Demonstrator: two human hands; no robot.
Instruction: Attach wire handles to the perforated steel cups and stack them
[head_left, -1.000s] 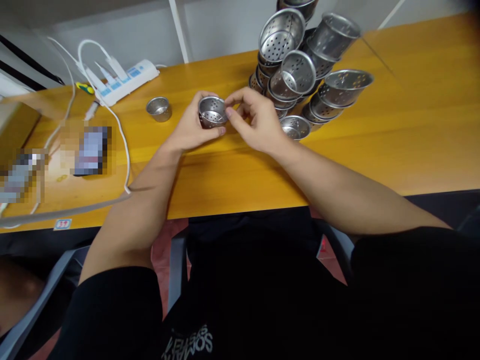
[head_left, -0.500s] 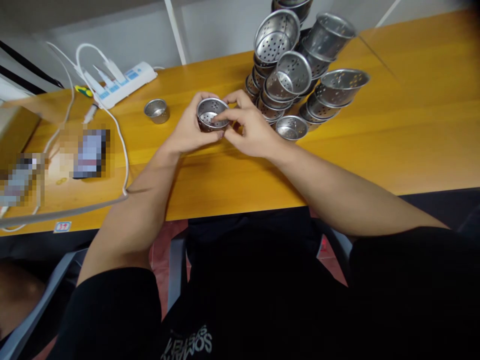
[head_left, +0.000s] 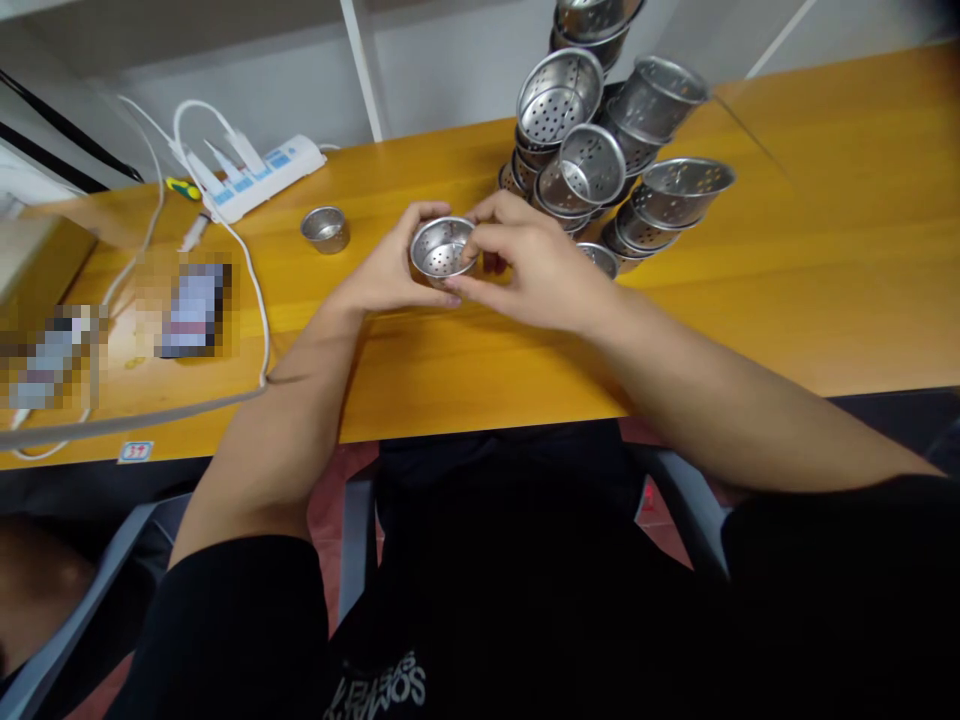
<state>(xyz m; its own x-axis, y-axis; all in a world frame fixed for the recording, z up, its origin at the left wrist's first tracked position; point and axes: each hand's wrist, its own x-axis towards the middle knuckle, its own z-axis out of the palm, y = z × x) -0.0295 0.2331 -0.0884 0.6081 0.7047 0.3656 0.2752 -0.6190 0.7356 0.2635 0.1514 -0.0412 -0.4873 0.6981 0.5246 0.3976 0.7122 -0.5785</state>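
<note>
A small perforated steel strainer cup (head_left: 440, 248) is held between both hands just above the orange table (head_left: 480, 340). My left hand (head_left: 390, 270) cups it from the left and below, fingers wrapped round its wall. My right hand (head_left: 536, 265) closes on its right rim, thumb and forefinger pinched at the edge. Right behind my right hand rises a pile of the same strainer cups (head_left: 600, 160). One more single cup (head_left: 325, 228) stands alone to the left.
A white power strip (head_left: 259, 175) with plugs and white cables (head_left: 255, 300) lies at the back left. Blurred-out flat objects (head_left: 187, 305) rest on the left of the table. A grey wall runs behind the table. Chair arms show below the table edge.
My right hand has shifted from poking a finger into the cup to gripping its right rim. The cup is tilted more toward me. The view has shifted slightly.
</note>
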